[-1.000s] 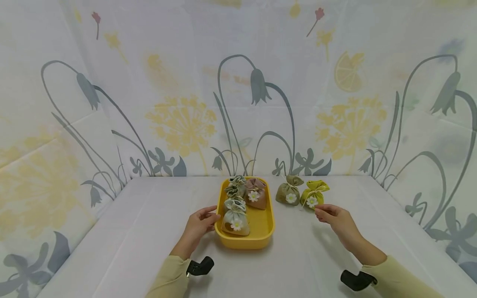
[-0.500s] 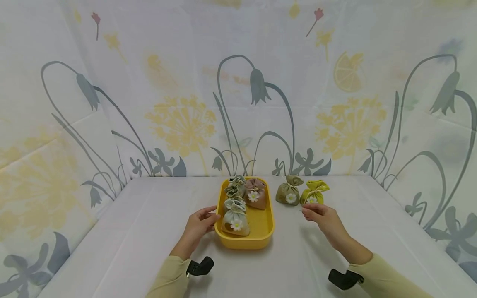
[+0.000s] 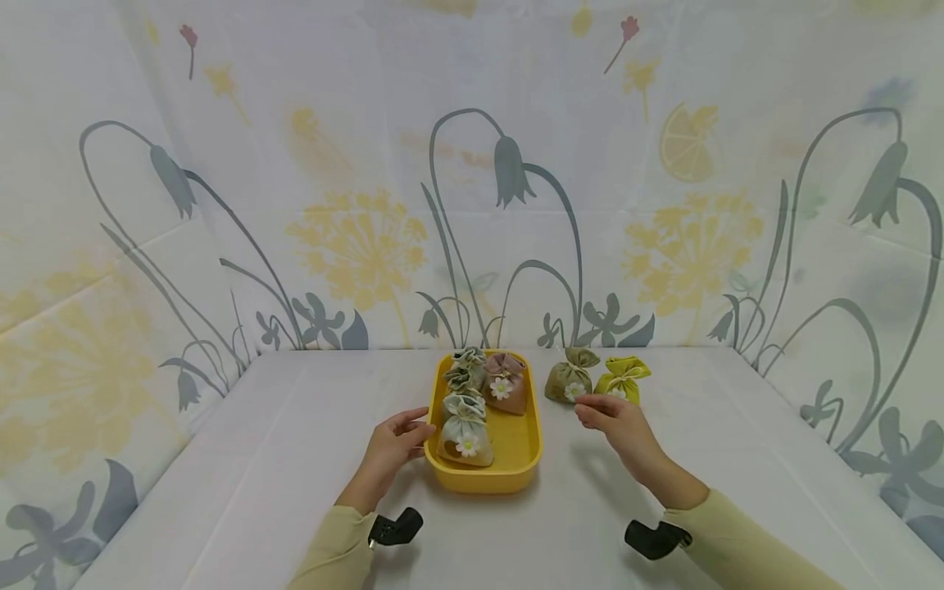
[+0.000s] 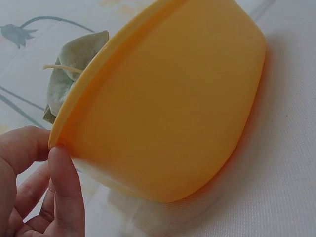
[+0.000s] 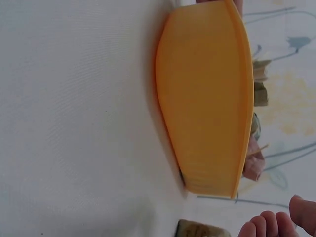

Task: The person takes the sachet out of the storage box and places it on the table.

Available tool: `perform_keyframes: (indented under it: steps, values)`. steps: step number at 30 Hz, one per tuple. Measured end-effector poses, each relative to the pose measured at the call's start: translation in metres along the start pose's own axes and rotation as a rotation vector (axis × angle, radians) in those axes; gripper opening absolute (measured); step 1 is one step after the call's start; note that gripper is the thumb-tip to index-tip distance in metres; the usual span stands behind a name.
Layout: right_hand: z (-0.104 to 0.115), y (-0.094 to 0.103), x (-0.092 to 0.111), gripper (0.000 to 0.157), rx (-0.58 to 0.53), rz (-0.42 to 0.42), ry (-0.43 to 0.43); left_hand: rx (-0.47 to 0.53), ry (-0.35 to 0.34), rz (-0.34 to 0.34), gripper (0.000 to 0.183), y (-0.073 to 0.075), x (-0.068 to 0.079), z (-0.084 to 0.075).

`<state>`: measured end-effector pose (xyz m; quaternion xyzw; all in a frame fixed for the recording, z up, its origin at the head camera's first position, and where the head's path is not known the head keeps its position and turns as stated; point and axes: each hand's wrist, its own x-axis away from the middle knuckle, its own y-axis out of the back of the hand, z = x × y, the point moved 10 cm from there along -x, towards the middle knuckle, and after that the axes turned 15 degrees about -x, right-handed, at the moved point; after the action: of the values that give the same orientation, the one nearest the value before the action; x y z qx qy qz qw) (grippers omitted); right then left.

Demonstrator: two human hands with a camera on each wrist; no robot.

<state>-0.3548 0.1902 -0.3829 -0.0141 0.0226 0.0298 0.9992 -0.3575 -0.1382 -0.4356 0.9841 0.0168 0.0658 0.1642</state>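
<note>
A yellow plastic tub [image 3: 483, 483] stands mid-table. My left hand [image 3: 398, 451] pinches its left rim between thumb and fingers, plain in the left wrist view at the tub's edge [image 4: 98, 54]. Inside sit a pale drawstring pouch [image 3: 463, 426] with a white flower, a brownish-pink pouch [image 3: 509, 392] and green gathered cloth [image 3: 466, 373] behind. My right hand [image 3: 623, 430] hovers in front of an olive pouch [image 3: 566, 378] and partly covers a lime-green pouch [image 3: 625, 373]. Nothing shows between its thumb and fingers in the right wrist view; contact with the olive pouch is unclear.
A white cloth [image 3: 258, 492] covers the table. Behind it hangs a backdrop [image 3: 369, 123] printed with flowers. The olive and lime-green pouches stand side by side, right of the tub near the table's back.
My right hand has moved left, from beside the lime-green pouch to in front of the olive one. The left hand and the tub have stayed in place.
</note>
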Motion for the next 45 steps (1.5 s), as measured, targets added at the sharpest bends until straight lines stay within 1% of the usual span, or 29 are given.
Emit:
perform_keyframes:
  steps: [6, 12, 17, 20, 22, 28, 32, 41, 45]
  values:
    - [0.004, -0.01, -0.009, 0.043, 0.013, 0.008, 0.005, 0.006, 0.001, -0.003, 0.041, 0.001, 0.0, 0.0]
    - [0.006, -0.021, -0.02, 0.043, 0.022, 0.034, -0.001, -0.007, 0.004, 0.004, 0.041, 0.001, 0.001, 0.001]
    - [0.011, -0.029, -0.03, 0.037, 0.046, 0.065, 0.011, -0.007, 0.001, 0.007, 0.041, 0.0, 0.0, 0.001]
    - [0.015, -0.032, -0.036, 0.036, 0.051, 0.079, 0.015, -0.007, 0.001, 0.005, 0.041, 0.0, 0.0, 0.001]
    - [0.016, -0.034, -0.04, 0.037, 0.053, 0.077, 0.01, -0.008, 0.002, 0.004, 0.041, 0.0, 0.0, 0.001]
    - [0.022, -0.037, -0.053, 0.037, -0.015, 0.059, -0.012, -0.008, 0.005, 0.0, 0.041, 0.001, 0.0, 0.002]
    - [0.024, -0.039, -0.061, 0.038, -0.022, 0.039, -0.03, -0.002, 0.009, -0.003, 0.04, 0.001, 0.0, 0.002]
    - [0.021, -0.049, -0.077, 0.04, 0.03, 0.062, -0.053, 0.005, 0.011, 0.0, 0.041, 0.0, 0.002, 0.001]
    - [0.017, -0.051, -0.086, 0.04, 0.041, 0.052, -0.069, 0.003, 0.004, 0.005, 0.042, -0.001, 0.002, -0.001]
